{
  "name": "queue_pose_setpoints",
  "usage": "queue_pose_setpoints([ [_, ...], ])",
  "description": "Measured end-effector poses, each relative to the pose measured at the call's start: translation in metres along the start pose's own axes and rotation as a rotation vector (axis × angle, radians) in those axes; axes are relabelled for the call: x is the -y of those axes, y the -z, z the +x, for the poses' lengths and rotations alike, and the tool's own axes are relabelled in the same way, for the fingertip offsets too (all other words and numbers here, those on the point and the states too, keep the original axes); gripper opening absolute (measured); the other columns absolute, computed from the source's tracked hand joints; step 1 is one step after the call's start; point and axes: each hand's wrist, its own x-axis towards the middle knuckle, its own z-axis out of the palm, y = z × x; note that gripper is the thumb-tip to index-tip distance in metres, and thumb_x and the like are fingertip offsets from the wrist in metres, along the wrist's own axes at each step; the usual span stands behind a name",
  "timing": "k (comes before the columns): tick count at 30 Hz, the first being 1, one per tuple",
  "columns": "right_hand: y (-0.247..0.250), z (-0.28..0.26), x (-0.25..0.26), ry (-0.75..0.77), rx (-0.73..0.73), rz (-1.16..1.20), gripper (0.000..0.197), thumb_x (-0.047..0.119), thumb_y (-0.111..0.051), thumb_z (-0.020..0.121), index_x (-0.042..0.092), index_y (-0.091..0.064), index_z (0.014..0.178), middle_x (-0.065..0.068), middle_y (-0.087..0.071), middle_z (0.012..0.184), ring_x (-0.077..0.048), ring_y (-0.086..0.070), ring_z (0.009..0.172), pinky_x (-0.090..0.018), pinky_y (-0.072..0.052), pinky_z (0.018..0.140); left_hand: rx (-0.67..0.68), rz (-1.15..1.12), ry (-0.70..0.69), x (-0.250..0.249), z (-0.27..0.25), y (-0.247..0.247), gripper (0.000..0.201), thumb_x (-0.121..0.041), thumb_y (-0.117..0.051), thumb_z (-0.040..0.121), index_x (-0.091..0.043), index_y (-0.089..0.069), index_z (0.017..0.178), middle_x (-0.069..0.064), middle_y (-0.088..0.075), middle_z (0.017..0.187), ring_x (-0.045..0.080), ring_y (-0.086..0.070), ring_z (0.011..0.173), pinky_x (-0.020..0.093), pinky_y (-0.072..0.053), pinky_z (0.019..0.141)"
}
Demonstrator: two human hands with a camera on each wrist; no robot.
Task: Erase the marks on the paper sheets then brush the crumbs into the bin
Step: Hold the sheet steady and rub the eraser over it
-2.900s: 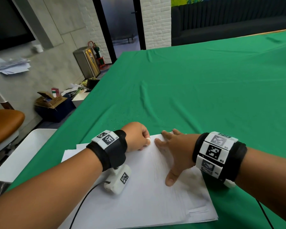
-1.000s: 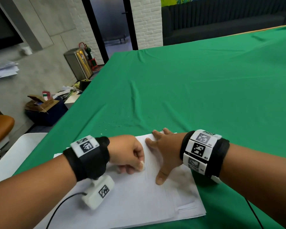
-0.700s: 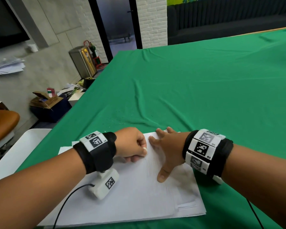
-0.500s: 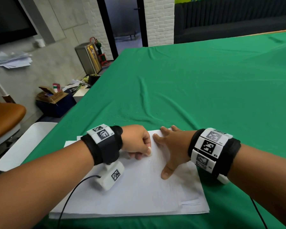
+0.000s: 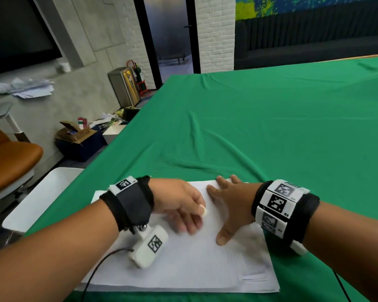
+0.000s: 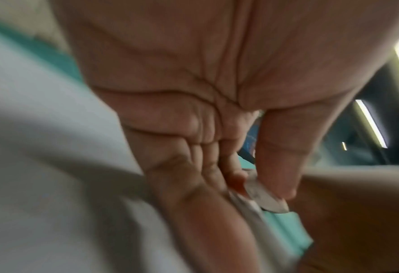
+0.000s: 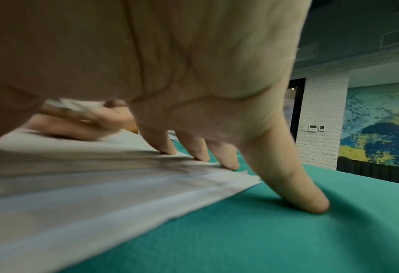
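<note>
A green cloth (image 5: 271, 131) covers the wide counter. Near its left edge, at the near side, lies a stack of white paper sheets (image 5: 183, 264), their edges slightly fanned at the right. Beyond the counter's left edge sits a white tray-like bin (image 5: 42, 197), lower than the counter top. The right hand (image 5: 234, 205) lies flat on the far right part of the sheets, fingers spread and straight, pressing the paper down; in the right wrist view the little finger rests on the cloth just off the paper's edge. The left hand (image 5: 179, 203) is curled, blurred, over the middle of the top sheet, pinching a small white eraser (image 5: 204, 211) between thumb and fingers, its tip at the paper. Tiny crumbs (image 5: 168, 164) speckle the cloth just beyond the far edge of the sheets.
</note>
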Motion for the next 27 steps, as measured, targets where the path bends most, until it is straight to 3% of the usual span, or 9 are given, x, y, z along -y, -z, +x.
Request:
queue_pose_setpoints([
  [2,0.000,-0.001,0.000,-0.002,0.002,0.000,0.145,0.079,-0.082,0.058,0.029,0.005,0.163,-0.005,0.007,0.172,-0.043,0.004,0.156,-0.064,-0.022,0.122,0.185,-0.230,0.033,0.010,-0.001,-0.009,0.004,-0.014,-0.056,0.104,-0.010,-0.058,0.105,0.022,-0.073,0.104,0.029,-0.076,0.086,0.031,-0.062,0.067],
  [3,0.001,-0.001,0.000,0.001,0.002,0.002,0.145,0.078,-0.082,0.059,0.028,0.005,0.163,-0.005,0.008,0.172,-0.043,0.004,0.156,-0.063,-0.021,0.122,0.157,-0.303,0.018,0.012,0.002,-0.009,0.004,-0.013,-0.054,0.105,-0.010,-0.057,0.105,0.023,-0.072,0.107,0.029,-0.076,0.088,0.030,-0.063,0.068],
  [7,0.001,-0.002,0.000,0.007,0.009,0.034,0.145,0.077,-0.083,0.060,0.027,0.006,0.163,-0.004,0.011,0.172,-0.043,0.007,0.156,-0.065,-0.020,0.122,-0.548,-0.532,-0.289,0.004,0.023,0.020,0.013,-0.006,-0.053,0.104,-0.012,-0.054,0.093,0.020,-0.064,0.115,0.024,-0.067,0.102,0.029,-0.056,0.082],
  [8,0.001,-0.002,0.000,0.004,0.011,0.034,0.145,0.076,-0.082,0.061,0.027,0.007,0.163,-0.004,0.011,0.172,-0.042,0.008,0.156,-0.065,-0.019,0.122,-0.640,-0.552,-0.356,0.000,0.023,0.028,0.013,-0.007,-0.052,0.105,-0.012,-0.053,0.094,0.017,-0.061,0.115,0.024,-0.064,0.106,0.030,-0.053,0.088],
  [10,0.001,-0.002,0.000,0.000,0.010,0.037,0.147,0.076,-0.083,0.061,0.024,0.009,0.163,-0.003,0.012,0.172,-0.041,0.009,0.156,-0.064,-0.018,0.123,-0.617,-0.510,-0.401,-0.003,0.017,0.030,0.010,-0.010,-0.052,0.106,-0.011,-0.054,0.096,0.011,-0.061,0.106,0.021,-0.065,0.100,0.033,-0.055,0.087],
  [14,0.002,-0.002,0.000,0.003,0.008,0.045,0.148,0.076,-0.083,0.061,0.024,0.010,0.164,-0.003,0.013,0.172,-0.040,0.009,0.157,-0.062,-0.016,0.124,-0.563,0.035,-0.256,0.004,0.011,0.006,0.009,-0.008,-0.065,0.098,-0.011,-0.060,0.091,0.007,-0.064,0.075,0.007,-0.060,0.052,0.023,-0.052,0.051],
  [17,0.001,0.000,-0.001,0.010,-0.008,0.036,0.147,0.077,-0.082,0.059,0.024,0.007,0.164,-0.004,0.009,0.172,-0.041,0.006,0.157,-0.062,-0.018,0.124,-0.582,0.181,-0.193,0.007,0.019,-0.003,0.005,-0.004,-0.074,0.089,-0.004,-0.069,0.089,0.011,-0.070,0.071,0.017,-0.063,0.057,0.033,-0.061,0.062],
  [21,-0.001,0.002,-0.003,0.031,-0.063,0.062,0.141,0.077,-0.086,0.053,0.029,-0.008,0.161,-0.001,-0.012,0.168,-0.040,-0.010,0.155,-0.063,-0.031,0.117,-0.644,0.115,-0.142,0.001,0.026,0.003,0.008,-0.002,-0.079,0.082,-0.002,-0.073,0.088,0.017,-0.077,0.080,0.022,-0.068,0.065,0.045,-0.064,0.078],
  [27,-0.004,0.008,-0.006,0.035,-0.063,0.071,0.140,0.082,-0.085,0.044,0.038,-0.015,0.156,0.000,-0.020,0.162,-0.042,-0.014,0.153,-0.063,-0.036,0.114,-0.503,0.185,-0.107,0.001,0.017,-0.002,0.004,-0.002,-0.078,0.083,0.000,-0.076,0.086,0.017,-0.076,0.077,0.019,-0.069,0.064,0.035,-0.064,0.071],
])
